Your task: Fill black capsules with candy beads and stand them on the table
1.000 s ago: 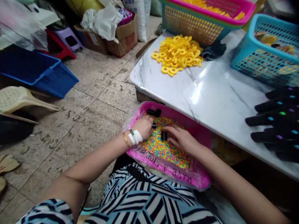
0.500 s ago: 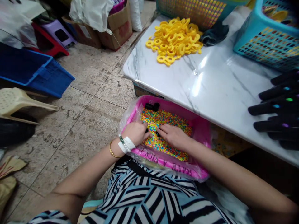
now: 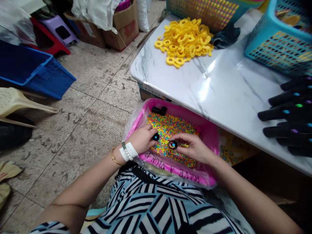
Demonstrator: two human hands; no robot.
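Note:
A pink tray [image 3: 209,130] lined with clear plastic rests on my lap, filled with small multicoloured beads [image 3: 170,126]. My left hand [image 3: 141,139] is closed round a short black tube [image 3: 155,136] whose open end shows a blue bead. My right hand [image 3: 192,147] pinches another black tube [image 3: 173,145] with coloured beads at its mouth. Both hands hover just over the beads at the tray's near side. Two more black tubes [image 3: 159,110] lie at the tray's far edge.
A white marble table [image 3: 219,91] stands ahead with a heap of yellow rings [image 3: 185,40], teal baskets [image 3: 278,42] and a stack of filled black tubes [image 3: 290,113] at right. A blue crate [image 3: 31,71], stools and cardboard boxes [image 3: 122,26] sit on the tiled floor at left.
Both hands have lifted their black tubes out of the beads and turned the open ends up, showing beads inside. The view shifted slightly.

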